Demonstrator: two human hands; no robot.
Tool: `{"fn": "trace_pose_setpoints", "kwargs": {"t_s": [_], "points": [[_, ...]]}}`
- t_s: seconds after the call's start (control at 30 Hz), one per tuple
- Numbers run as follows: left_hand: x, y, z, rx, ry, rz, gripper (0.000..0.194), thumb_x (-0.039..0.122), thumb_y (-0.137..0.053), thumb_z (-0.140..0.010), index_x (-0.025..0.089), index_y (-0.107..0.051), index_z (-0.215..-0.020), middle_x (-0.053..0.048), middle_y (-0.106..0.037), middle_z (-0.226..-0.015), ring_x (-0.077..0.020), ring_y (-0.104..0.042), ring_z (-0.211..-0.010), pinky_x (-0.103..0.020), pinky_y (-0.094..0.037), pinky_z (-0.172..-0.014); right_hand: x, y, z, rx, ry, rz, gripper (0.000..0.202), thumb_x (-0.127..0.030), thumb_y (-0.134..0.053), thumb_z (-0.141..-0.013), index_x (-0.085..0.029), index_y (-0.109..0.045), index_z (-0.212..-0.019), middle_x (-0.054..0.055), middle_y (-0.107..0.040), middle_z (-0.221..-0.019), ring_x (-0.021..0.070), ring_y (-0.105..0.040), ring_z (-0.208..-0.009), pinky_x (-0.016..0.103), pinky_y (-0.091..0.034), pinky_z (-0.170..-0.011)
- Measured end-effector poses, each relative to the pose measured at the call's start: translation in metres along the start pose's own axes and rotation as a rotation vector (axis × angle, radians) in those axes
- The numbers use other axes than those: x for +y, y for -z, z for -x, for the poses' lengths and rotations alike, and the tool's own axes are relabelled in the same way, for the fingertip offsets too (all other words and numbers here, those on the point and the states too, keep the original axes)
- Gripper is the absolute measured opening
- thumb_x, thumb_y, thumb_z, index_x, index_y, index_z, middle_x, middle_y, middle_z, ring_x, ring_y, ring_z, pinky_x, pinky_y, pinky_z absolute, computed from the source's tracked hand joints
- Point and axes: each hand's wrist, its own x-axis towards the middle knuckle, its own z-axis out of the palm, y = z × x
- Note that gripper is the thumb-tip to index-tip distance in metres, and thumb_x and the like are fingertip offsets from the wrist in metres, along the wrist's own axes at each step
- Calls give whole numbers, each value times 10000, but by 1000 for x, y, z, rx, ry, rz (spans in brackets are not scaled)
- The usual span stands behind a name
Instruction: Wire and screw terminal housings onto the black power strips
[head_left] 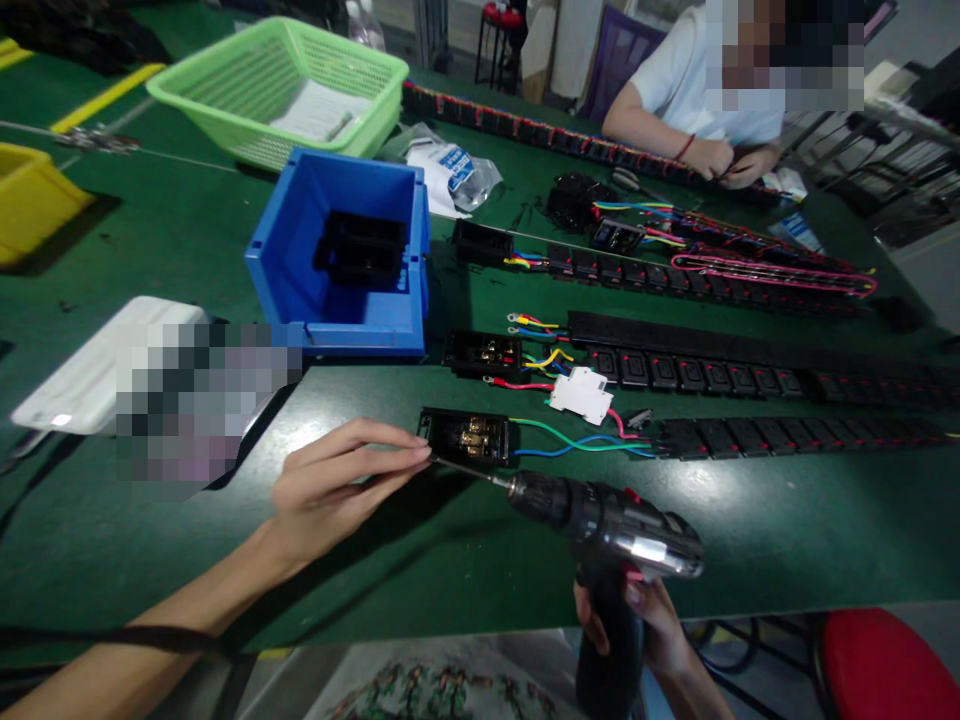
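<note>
A black power drill [600, 520] is held by its handle in my right hand [634, 605], near the table's front edge, its long bit pointing left. My left hand [352, 480] has its fingers pressed together at the tip of that bit, beside the left end of a black terminal housing [465, 436]. Brass contacts show inside the housing. Green and blue wires [577, 442] run from it to a long black socket strip [780, 437]. Whatever small part may be between my left fingertips is too small to make out.
Behind the housing are a second one [484, 352], a white breaker [583, 395] and more strips. A blue bin [341, 340], green basket [277, 100] and phone-like device [202, 410] lie left. Another person [675, 110] works across the table [450, 580].
</note>
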Motion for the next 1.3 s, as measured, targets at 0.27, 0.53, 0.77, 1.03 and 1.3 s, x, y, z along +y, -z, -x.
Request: {"fn": "trace_pose_setpoints", "kwargs": {"t_s": [0.27, 0.53, 0.77, 1.03, 1.3], "points": [[5, -3, -6, 40, 107, 106, 259, 54, -685, -785, 244, -731, -956, -26, -720, -944, -149, -686, -851, -264, -571, -707, 3, 0, -1, 32, 25, -8, 422, -506, -586, -853, -100, -695, -889, 90, -659, -675, 110, -554, -445, 199, -418, -443], [3, -6, -6, 31, 279, 264, 224, 92, -695, -790, 223, -722, -969, -41, -706, -915, -157, -668, -848, -275, -564, -720, 0, -3, -2, 32, 37, -10, 392, -491, -594, -857, -122, -703, -929, 98, -691, -737, 102, -576, -462, 176, -423, -454], [3, -5, -7, 3, 292, 281, 130, 116, -687, -798, 190, -720, -899, -55, -697, -901, -154, -672, -850, -262, -574, -744, 1, -2, -2, 13, 24, 5, 422, -510, -587, -856, -108, -713, -891, 83, -665, -660, 95, -555, -443, 177, -423, -454], [2, -4, -6, 12, 218, 281, 191, 68, -679, -788, 204, -723, -915, -51, -699, -914, -161, -673, -857, -279, -584, -728, 3, 0, -1, 25, 28, -24, 394, -490, -598, -852, -118, -712, -916, 107, -696, -735, 109, -572, -456, 190, -428, -445], [3, -3, -7, -9, 339, 324, 135, 123, -684, -811, 197, -699, -924, -56, -687, -939, -159, -668, -878, -288, -571, -744, 3, 2, 1, 21, 14, 28, 424, -518, -586, -855, -111, -680, -924, 85, -669, -700, 114, -574, -478, 202, -446, -475]]}}
